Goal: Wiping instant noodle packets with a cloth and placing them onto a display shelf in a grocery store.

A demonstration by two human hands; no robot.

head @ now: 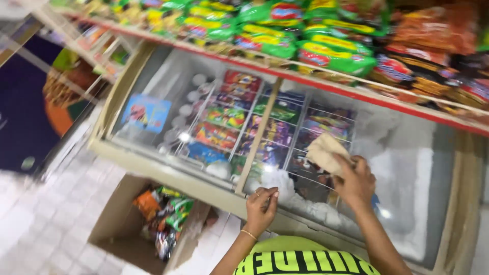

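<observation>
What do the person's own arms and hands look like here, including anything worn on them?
Both forearms are bare, with no sleeves showing. The left hand has a thin gold bangle at the wrist and a ring on one finger. The right hand shows no jewellery.

We see both our bare forearms reaching forward and up from the bottom edge of the view. Our left hand point(261, 208) is nearer us, back of the hand upward, fingers curled and pressed down at the tips, a thin bangle at the wrist. Our right hand point(355, 179) reaches farther ahead, wrist bent, fingers closed in a pinch, its forearm slanting up from the lower right.
</observation>
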